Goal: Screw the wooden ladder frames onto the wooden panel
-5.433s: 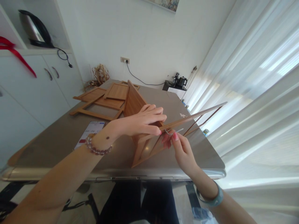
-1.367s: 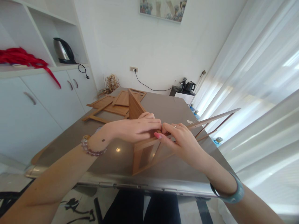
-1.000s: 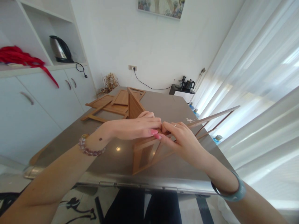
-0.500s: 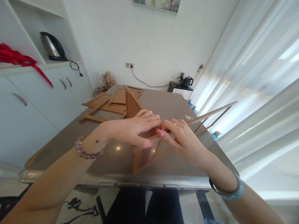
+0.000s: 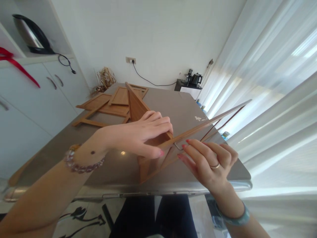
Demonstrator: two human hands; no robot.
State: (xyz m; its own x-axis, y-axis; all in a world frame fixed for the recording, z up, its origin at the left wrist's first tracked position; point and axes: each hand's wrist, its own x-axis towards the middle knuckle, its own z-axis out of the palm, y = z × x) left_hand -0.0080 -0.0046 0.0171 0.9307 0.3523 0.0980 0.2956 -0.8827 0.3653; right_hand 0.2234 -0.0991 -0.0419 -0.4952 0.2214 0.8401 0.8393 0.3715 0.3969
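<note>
My left hand (image 5: pixel 146 134) grips the corner where a wooden panel (image 5: pixel 138 105) meets a long wooden frame (image 5: pixel 198 128). Its thumb is on the near side and its fingers are over the top. The panel leans up and away to the left, while the frame, with a clear pane, stretches to the right past the table edge. My right hand (image 5: pixel 208 162), just right of the corner, pinches a small bent metal hex key (image 5: pixel 177 145) between fingertips and thumb. The key's other end meets the frame's side; whether a screw sits there is too small to see.
Several flat wooden panels and frames (image 5: pixel 104 105) lie on the grey table (image 5: pixel 170 99) at the back left. An electric kettle (image 5: pixel 31 34) stands on the left cabinet shelf. Another pot (image 5: pixel 196 78) sits on a low stand behind the table, with curtains (image 5: pixel 260 99) along the right.
My right hand has drawn back to the right from the corner, uncovering the hex key at its fingertips. My left hand keeps its hold on the joint. The whole view has shifted slightly.
</note>
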